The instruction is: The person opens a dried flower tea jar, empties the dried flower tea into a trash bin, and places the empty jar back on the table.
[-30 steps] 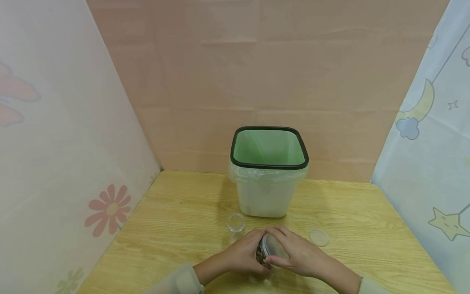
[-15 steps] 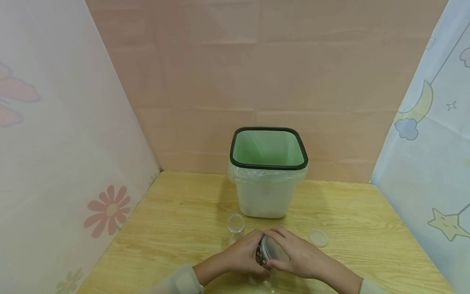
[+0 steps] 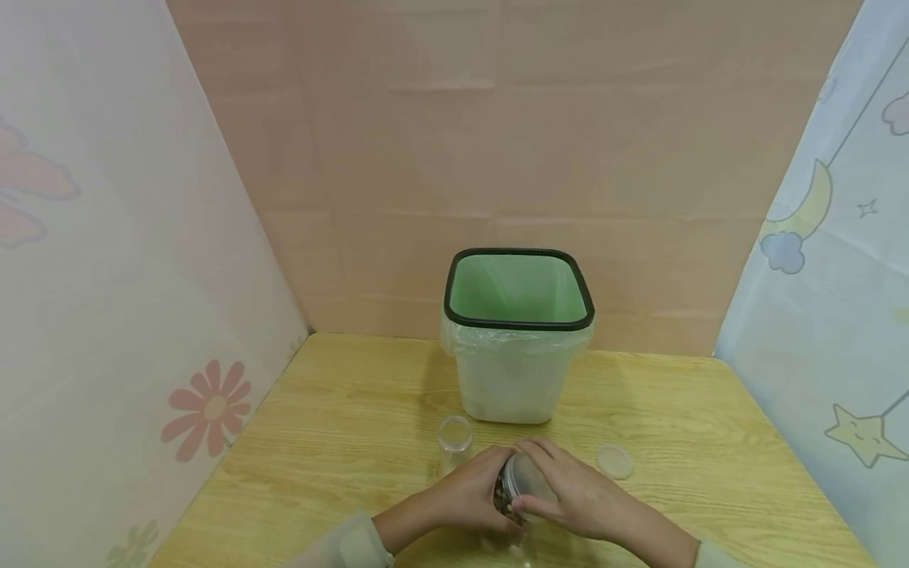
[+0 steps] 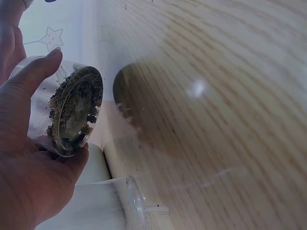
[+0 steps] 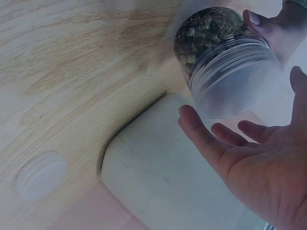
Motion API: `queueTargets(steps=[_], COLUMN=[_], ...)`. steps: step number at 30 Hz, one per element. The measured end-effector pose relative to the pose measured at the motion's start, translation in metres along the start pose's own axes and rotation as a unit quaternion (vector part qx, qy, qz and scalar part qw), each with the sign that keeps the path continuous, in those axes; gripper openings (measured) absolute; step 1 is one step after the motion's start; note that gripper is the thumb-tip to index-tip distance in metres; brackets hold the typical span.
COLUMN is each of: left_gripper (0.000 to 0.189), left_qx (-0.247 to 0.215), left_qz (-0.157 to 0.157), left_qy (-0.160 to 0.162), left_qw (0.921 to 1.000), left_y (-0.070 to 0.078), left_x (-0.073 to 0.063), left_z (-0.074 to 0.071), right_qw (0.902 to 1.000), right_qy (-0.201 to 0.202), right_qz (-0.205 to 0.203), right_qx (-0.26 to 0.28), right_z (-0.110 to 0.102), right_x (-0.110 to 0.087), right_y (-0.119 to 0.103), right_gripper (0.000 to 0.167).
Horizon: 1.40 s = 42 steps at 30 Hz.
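My left hand (image 3: 465, 493) grips a clear jar (image 3: 501, 498) of dried, flower-like pieces, tilted above the table. Its thumb and fingers curl round the jar's side in the left wrist view, where the base (image 4: 74, 120) faces the camera. A translucent screw lid (image 5: 242, 88) sits on the jar's mouth, turned towards my right hand (image 5: 268, 165). In the right wrist view the right thumb and fingers spread around this lid, with small gaps at the fingertips. From the head view, the right hand (image 3: 578, 493) covers part of the lid.
Behind the left hand stands another clear jar (image 3: 454, 443), partly hidden. A loose round lid (image 3: 615, 461) lies on the wooden table (image 3: 341, 410) to the right. A white bin (image 3: 514, 386) with a dark rim and a plastic liner stands farther back.
The right hand's fingers and thumb shift slightly about the lid. Left hand and jar stay in nearly the same place, and the head view tips a little.
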<state>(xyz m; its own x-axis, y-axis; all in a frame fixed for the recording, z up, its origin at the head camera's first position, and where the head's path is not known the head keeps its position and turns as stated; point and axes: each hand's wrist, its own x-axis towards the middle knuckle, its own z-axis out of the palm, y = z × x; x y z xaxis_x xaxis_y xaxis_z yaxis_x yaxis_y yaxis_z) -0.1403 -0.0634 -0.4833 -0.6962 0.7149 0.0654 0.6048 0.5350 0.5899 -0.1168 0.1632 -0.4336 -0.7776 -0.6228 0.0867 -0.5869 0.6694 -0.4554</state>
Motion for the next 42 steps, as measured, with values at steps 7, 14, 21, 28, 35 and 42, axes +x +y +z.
queueTargets(steps=[7, 14, 21, 28, 35, 42], left_gripper=[0.098, 0.100, 0.099, 0.097, 0.102, 0.100], left_qx=[-0.001, 0.006, -0.008, -0.014, -0.018, -0.004], left_qz=[-0.009, -0.005, -0.012, 0.002, 0.005, -0.004], left_qy=[-0.002, 0.002, -0.017, -0.023, -0.019, -0.011], left_qw=[1.0000, 1.0000, 0.9998, 0.9996, 0.9997, 0.9999], left_y=[0.0002, 0.0002, -0.0008, -0.0046, -0.0044, -0.0029], left_x=[-0.0009, -0.0005, -0.0016, -0.0015, -0.0013, -0.0014], left_z=[0.0001, 0.0012, -0.0022, -0.0041, -0.0048, -0.0023], right_qw=[0.9998, 1.0000, 0.9998, 0.9991, 0.9998, 0.9999], right_qy=[0.001, -0.002, -0.010, -0.022, -0.010, 0.001], right_qz=[0.019, 0.006, -0.019, -0.036, -0.017, 0.012], right_qx=[-0.002, -0.001, -0.005, -0.008, -0.004, -0.009], right_z=[0.0019, 0.0017, 0.0006, -0.0008, -0.0011, -0.0001], right_x=[0.0009, 0.0005, -0.0001, 0.0004, 0.0018, 0.0026], right_y=[0.0009, 0.0003, 0.0007, 0.0004, -0.0017, -0.0036], right_gripper=[0.077, 0.073, 0.072, 0.074, 0.075, 0.076])
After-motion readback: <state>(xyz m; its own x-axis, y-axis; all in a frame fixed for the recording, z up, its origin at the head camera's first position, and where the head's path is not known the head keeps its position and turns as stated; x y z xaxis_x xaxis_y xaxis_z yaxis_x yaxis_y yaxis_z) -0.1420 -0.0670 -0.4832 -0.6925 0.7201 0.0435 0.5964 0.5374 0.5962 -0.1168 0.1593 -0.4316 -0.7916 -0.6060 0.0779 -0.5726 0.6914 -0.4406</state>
